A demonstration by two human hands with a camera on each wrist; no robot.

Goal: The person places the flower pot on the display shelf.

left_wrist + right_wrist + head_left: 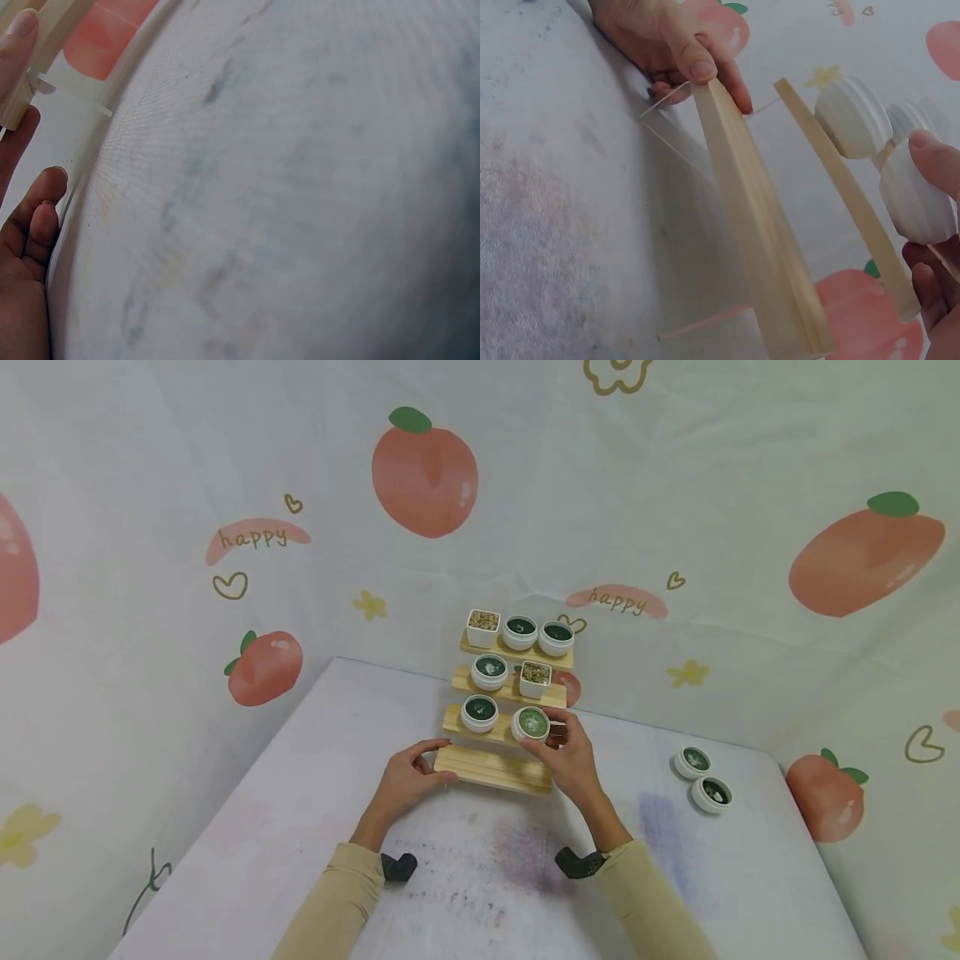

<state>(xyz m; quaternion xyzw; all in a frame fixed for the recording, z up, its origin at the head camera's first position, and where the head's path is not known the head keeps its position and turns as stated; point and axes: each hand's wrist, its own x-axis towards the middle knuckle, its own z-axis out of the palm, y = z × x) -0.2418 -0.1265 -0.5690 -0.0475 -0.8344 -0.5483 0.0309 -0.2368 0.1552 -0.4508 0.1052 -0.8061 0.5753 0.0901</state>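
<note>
A tiered wooden stand (491, 768) with stepped shelves stands on the table. My left hand (405, 783) pinches the left end of its lowest shelf (754, 217), thumb on one face and fingers on the other. With thumb and fingers, my right hand (572, 760) grips a small round white pot with a light green top (533, 723) at the right of the second shelf from the bottom. In the right wrist view this ribbed white pot (915, 196) is close to the shelf edge; contact is unclear. Left of it sits a round white pot with a dark green top (479, 714).
Higher shelves bear more round white pots (490, 672) and two square white pots (536, 680) with speckled tops. Two round pots (693, 762) stand on the table (300, 827) at the right. A fruit-printed cloth (510, 510) hangs behind.
</note>
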